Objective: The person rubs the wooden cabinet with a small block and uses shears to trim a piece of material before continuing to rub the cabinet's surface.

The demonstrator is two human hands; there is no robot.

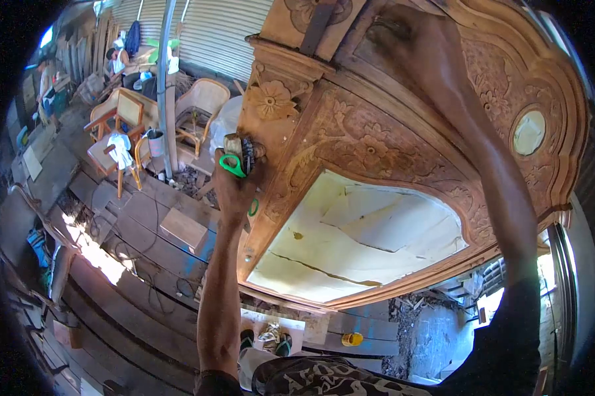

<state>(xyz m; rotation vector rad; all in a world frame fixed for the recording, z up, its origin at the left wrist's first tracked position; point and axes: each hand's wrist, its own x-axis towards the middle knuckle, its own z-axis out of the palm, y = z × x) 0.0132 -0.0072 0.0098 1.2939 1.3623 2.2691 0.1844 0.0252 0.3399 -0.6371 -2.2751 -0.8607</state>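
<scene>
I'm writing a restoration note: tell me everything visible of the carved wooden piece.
The carved wooden piece is reddish-brown, with raised flowers and leaves, moulded edges and a curving right border. Pale material shows in a small round opening and, creased, in a larger one. It extends before the person; its tilt is unclear. The right hand seems to touch its top area; the left hand is by its left side.

Carved wooden panel (371, 150), top beyond the view's edge
</scene>
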